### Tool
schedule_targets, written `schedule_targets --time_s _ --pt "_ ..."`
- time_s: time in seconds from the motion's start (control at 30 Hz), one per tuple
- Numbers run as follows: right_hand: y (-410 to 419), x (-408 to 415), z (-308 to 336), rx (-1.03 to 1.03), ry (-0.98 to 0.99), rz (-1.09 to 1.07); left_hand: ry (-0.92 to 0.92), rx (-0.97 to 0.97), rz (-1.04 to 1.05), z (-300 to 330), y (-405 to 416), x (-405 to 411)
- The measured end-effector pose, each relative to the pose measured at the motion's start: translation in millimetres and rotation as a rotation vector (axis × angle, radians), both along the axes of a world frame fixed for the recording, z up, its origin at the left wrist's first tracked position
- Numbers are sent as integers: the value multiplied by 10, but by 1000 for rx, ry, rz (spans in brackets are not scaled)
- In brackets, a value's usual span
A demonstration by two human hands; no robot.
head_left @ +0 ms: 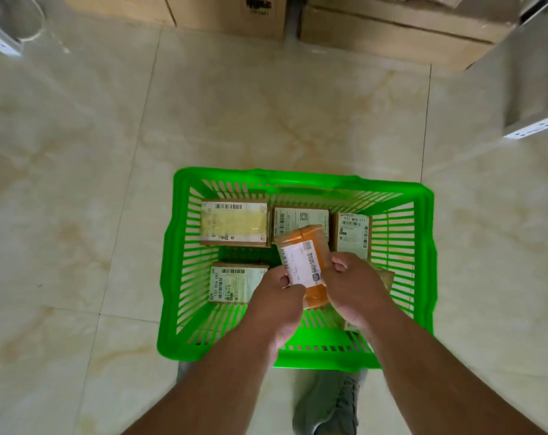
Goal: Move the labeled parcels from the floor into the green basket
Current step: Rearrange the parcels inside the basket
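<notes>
basket: your bright green slatted plastic basket (297,359) sits on the glossy beige tiled floor (78,183), right in front of your grey lace-up shoe (329,403).
parcel in hand: you've got a small orange-brown taped parcel with a white label (302,262) held up over the middle of the basket, tilted, label facing you.
left hand: your left hand (275,296) is curled onto the parcel's near left edge, thumb pressing on the label corner.
right hand: your right hand (354,284) is wrapped around the parcel's right side, fingers folded over the edge. so both hands are closed on the same parcel.
already in the basket: a wide brown box with a yellowish label (234,222) at the far left, a flat parcel with a pale greenish label (297,219) next to it, partly behind the one you're holding, a brown box with a white label reading 922 (352,235) at the far right, and a brown box with a white barcode label (235,285) near left, just beside your left hand.
under your right wrist: there's another brownish parcel edge (387,276), mostly hidden, can't tell much about it.
background: big cardboard cartons (391,29) along the far wall.
</notes>
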State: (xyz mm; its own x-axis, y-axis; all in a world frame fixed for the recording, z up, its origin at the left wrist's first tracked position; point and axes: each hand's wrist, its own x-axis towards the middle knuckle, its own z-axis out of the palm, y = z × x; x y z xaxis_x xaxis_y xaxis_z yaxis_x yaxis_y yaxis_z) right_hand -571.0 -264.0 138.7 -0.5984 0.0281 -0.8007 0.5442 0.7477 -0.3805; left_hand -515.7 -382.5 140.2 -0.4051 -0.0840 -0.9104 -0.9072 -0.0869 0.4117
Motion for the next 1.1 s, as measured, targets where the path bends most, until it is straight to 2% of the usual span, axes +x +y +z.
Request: schedule_targets --time_s 0.17,0.33,0.47,0.6,0.7,0.83,0.9,1.03,1.1 --pt "-157 -523 150 156 94 368 -39 192 280 33 76 -265" --pt "-345 -919 -72 276 174 720 -86 409 620 -53 152 -497" --pt "-444 -1073 -215 269 214 841 -85 447 760 -159 176 -592" --pt "-472 -1105 -349 190 221 823 -94 440 807 -264 145 -616" --pt "-442 -1067 -370 110 220 739 -103 416 802 -303 125 -618" --pt "-265 -863 -213 47 325 514 -117 395 715 -258 127 -529" --pt "-99 -701 -87 27 352 321 -128 343 608 -190 128 -456" --pt "343 -270 48 41 285 -234 -181 150 315 -127 167 -289" --pt "537 -42 87 90 233 -397 -152 84 144 -61 249 -217"
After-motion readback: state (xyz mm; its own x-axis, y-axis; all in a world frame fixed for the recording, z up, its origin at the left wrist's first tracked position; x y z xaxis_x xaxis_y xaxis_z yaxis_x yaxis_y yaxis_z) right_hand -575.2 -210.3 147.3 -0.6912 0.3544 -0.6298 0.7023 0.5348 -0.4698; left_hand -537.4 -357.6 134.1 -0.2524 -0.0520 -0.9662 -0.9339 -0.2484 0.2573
